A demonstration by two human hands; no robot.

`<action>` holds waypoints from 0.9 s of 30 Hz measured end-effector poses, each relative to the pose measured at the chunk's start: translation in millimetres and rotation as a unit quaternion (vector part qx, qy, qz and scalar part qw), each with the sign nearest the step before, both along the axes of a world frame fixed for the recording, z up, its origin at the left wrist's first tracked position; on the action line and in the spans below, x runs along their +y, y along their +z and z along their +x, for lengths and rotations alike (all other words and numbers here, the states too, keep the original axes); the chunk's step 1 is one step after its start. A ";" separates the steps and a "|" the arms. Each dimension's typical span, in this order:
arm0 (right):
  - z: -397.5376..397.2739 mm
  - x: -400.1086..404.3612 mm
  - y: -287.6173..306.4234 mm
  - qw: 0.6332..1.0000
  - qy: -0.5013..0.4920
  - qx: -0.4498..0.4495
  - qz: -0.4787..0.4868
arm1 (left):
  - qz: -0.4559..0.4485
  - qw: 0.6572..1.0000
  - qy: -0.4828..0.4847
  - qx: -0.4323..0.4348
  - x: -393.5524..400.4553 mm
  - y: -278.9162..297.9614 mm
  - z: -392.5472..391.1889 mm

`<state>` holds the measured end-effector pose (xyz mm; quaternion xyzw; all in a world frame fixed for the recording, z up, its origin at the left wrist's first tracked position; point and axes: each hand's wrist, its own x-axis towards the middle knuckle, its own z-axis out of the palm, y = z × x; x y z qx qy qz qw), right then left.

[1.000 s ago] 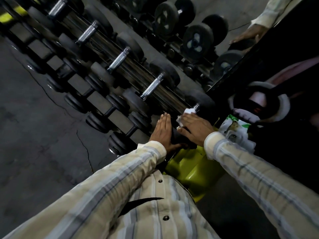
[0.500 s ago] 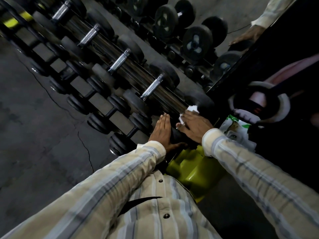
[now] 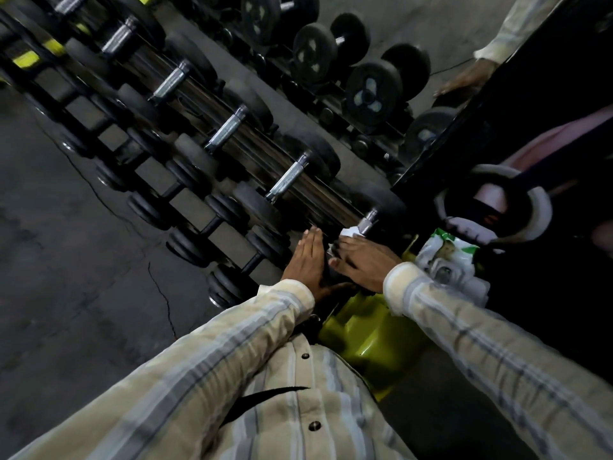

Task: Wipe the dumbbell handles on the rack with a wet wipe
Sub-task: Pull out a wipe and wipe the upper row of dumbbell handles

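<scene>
A rack (image 3: 185,104) of black dumbbells with silver knurled handles runs diagonally from upper left to centre. My right hand (image 3: 363,262) grips a crumpled white wet wipe (image 3: 350,232) round the handle (image 3: 369,224) of the nearest dumbbell, most of that handle hidden under hand and wipe. My left hand (image 3: 306,260) lies flat with straight fingers against the near black head of the same dumbbell. The neighbouring handle (image 3: 288,178) is bare.
A green and white wipes packet (image 3: 447,257) lies right of my right hand. A yellow-green rack end (image 3: 368,330) sits below my hands. A mirror (image 3: 365,61) behind reflects dumbbells and a hand. A lower tier of dumbbells (image 3: 185,200) and cracked grey floor (image 3: 66,260) lie left.
My right hand with the wipe has slid a little along the handle toward the far head. My left hand stays flat on the near head.
</scene>
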<state>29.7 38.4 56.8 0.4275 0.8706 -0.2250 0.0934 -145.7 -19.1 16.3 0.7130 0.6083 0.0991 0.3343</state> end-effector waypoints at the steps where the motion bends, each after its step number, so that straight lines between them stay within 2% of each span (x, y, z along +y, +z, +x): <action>1: 3.1 2.2 1.3 0.999 -0.033 0.003 0.010 | -0.001 1.000 0.002 0.003 0.1 0.2 0.4; 3: 11.9 7.8 -1.7 0.993 -0.110 -0.015 0.040 | -0.003 1.000 0.010 0.001 1.0 1.7 1.3; 5: 12.3 3.4 -6.4 0.989 -0.142 -0.018 0.026 | -0.002 1.000 0.016 -0.003 1.2 2.6 2.2; 8: 6.9 -13.4 -12.5 0.995 -0.090 0.020 -0.026 | -0.004 1.000 0.024 -0.006 0.9 2.3 2.8; 10: 11.2 -11.7 -16.3 0.997 -0.073 0.022 -0.023 | -0.004 1.000 0.028 -0.002 0.6 1.9 3.7; 14: 18.2 5.0 -18.3 0.980 -0.197 0.026 0.006 | -0.009 1.000 0.022 -0.004 0.1 3.6 2.6; 16: 12.2 0.6 -18.1 0.983 -0.183 0.022 -0.008 | -0.007 1.000 0.021 -0.004 0.5 3.7 2.9; 19: 7.5 -18.2 -17.9 0.995 -0.089 0.013 -0.032 | -0.007 1.000 0.027 -0.007 0.8 2.2 3.9; 22: 10.2 -10.0 -14.7 0.998 -0.029 -0.035 0.043 | -0.005 0.999 0.032 -0.011 0.2 2.7 4.7; 25: 12.2 21.4 -10.5 0.989 -0.052 -0.060 0.128 | -0.008 1.000 0.020 -0.008 -0.2 2.9 3.3; 27: 8.6 33.6 -9.6 0.983 -0.052 -0.100 0.145 | -0.008 1.000 0.019 -0.006 0.2 4.1 3.1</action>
